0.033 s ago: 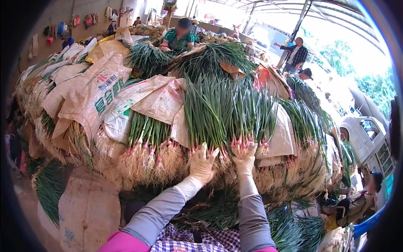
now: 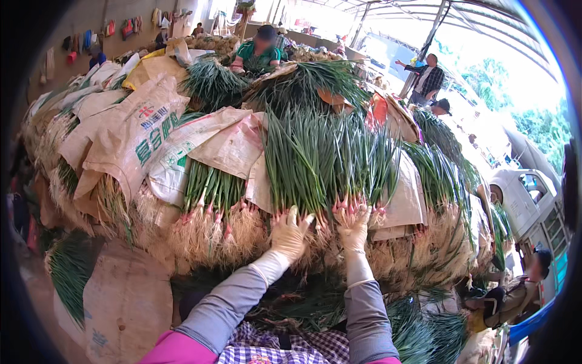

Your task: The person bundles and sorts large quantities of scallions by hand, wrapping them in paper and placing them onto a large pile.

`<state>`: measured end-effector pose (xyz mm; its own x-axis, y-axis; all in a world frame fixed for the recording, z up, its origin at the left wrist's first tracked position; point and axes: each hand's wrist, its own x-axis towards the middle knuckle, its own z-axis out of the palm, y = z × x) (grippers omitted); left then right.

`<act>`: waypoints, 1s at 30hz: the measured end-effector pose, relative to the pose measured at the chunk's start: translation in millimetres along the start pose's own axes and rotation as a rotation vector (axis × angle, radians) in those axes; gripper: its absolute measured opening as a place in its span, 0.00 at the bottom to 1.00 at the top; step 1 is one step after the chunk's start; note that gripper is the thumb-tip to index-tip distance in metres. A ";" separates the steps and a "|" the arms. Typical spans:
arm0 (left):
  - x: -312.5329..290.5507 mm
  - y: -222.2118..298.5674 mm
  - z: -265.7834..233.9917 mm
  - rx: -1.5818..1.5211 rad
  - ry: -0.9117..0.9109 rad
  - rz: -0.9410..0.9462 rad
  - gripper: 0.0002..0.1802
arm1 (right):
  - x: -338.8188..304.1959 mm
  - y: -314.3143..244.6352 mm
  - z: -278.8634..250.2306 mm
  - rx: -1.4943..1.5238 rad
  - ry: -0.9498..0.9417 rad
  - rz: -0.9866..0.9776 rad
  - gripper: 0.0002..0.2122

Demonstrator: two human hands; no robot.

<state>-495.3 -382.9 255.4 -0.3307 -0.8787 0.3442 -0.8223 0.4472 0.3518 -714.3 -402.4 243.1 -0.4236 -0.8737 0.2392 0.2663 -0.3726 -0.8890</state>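
Step looks like evening up root ends. Scallions [image 2: 303, 161] lie on the pile [image 2: 394, 267], between 2 sacks [image 2: 405, 194]. Left hand [image 2: 288, 238] spread at roots [image 2: 318, 247]; right hand [image 2: 353, 235] at bulbs [image 2: 348, 202], can't tell if gripping. Next move calls for light, even pressure.

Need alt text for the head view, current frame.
The gloved left hand and right hand are at the pink bulbs of long green-leaved plants laid on a broad heap. Tan sacks partly cover it; other people and a white truck appear around it.
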 end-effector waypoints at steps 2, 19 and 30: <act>7.3 -45.7 10.8 -0.140 0.031 -0.057 0.29 | -3.5 -26.5 42.9 0.563 -0.001 0.162 0.30; -116.8 -80.3 -54.4 -0.527 0.490 -0.064 0.11 | -89.6 -36.2 123.4 -1.348 -0.263 -0.349 0.13; -129.0 -50.2 -36.0 -0.941 0.223 -0.021 0.15 | 29.9 -106.5 88.1 -0.996 -0.049 0.036 0.10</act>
<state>-394.7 -286.0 224.6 -0.1448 -0.8797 0.4529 -0.0874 0.4673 0.8798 -679.1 -416.4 379.3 -0.3877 -0.8994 0.2016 -0.5790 0.0674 -0.8126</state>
